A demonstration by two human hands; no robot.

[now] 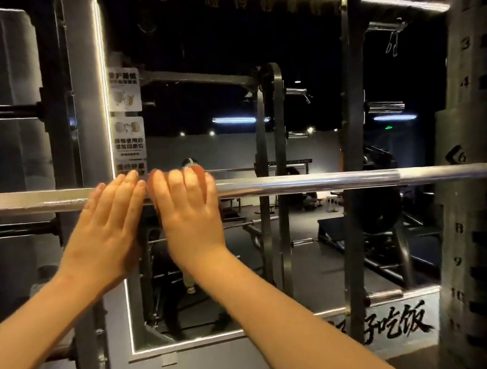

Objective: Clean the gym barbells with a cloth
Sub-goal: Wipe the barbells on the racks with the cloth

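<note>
The left hand lies flat and straight-fingered beside the right hand, whose curl cannot be told, on the barbell spanning the near middle; with no cloth plainly visible, bare palms might smear it or slip.

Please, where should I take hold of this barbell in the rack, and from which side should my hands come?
Probably grip the barbell on its textured stretch, left of the left hand, rather than the smooth, shiny stretch past the right hand. Come from your side, palms down over the top: the bar lies level across the rack.
</note>
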